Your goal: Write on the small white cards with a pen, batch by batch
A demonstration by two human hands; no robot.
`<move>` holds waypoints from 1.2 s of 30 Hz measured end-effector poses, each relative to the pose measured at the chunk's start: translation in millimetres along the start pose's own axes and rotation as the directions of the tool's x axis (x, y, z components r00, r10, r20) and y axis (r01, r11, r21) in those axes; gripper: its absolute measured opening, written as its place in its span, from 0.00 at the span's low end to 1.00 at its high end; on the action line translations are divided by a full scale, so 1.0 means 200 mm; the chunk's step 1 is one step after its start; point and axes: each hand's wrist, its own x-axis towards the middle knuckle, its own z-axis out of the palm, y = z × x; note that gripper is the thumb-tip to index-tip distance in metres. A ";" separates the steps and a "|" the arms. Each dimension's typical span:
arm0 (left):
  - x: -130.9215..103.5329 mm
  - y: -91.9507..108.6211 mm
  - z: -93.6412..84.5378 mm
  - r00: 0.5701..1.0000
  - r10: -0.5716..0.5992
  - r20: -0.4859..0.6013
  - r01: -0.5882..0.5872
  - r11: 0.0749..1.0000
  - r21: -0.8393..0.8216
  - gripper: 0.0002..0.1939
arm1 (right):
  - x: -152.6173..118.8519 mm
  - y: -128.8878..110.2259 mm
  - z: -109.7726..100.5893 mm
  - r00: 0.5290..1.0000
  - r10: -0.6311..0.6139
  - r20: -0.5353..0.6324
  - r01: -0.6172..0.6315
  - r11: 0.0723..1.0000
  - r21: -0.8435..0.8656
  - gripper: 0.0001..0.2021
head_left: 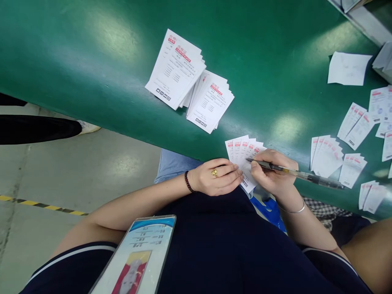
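My left hand (216,177), with a ring and a dark beaded bracelet, lies over the lower left side of a small fan of white certificate cards (245,153) at the table's near edge. Its fingers are together on the cards; the thumb is hidden. In my right hand (274,173) is a clear pen (303,174), pinched near its dark tip, which points at the cards. The tip appears to touch the top card. Beyond my hands lie two thicker stacks of certificates, a left stack (176,69) and a right stack (210,102), with red headings.
Several fanned card groups (327,157) lie on the green table (260,53) to the right. A blank white sheet (349,68) is farther back. An ID badge (153,245) hangs before me. Another person's arm (372,253) shows at lower right, and a shoe (88,127) at left.
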 end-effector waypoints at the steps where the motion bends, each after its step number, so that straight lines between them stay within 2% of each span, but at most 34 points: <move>1: 0.00 0.00 0.00 1.000 0.003 0.000 -0.003 1.000 0.008 0.04 | 0.00 0.00 0.00 1.000 -0.012 0.002 0.012 1.000 0.011 0.05; 4: 0.01 0.00 0.00 1.000 0.010 0.004 -0.010 1.000 0.019 0.04 | 0.00 0.00 0.00 0.999 -0.046 0.009 0.046 0.998 0.037 0.06; 11: 0.00 -0.01 0.00 1.000 0.016 0.008 -0.016 0.999 0.035 0.05 | 0.00 0.00 0.01 0.999 -0.029 -0.022 0.030 1.000 0.003 0.05; 18: 0.00 0.00 0.00 1.000 -0.002 -0.009 0.001 1.000 -0.023 0.05 | 0.01 -0.01 0.01 0.999 -0.033 -0.026 0.032 0.999 -0.031 0.04; 22: 0.00 -0.01 0.00 1.000 0.008 0.004 -0.008 1.000 0.009 0.04 | 0.00 0.01 0.00 0.998 -0.067 0.011 0.067 0.998 0.021 0.05; 36: 0.00 0.00 -0.01 1.000 0.009 0.021 -0.010 0.999 0.037 0.05 | 0.00 0.02 0.00 0.998 -0.061 -0.002 0.061 0.997 0.039 0.05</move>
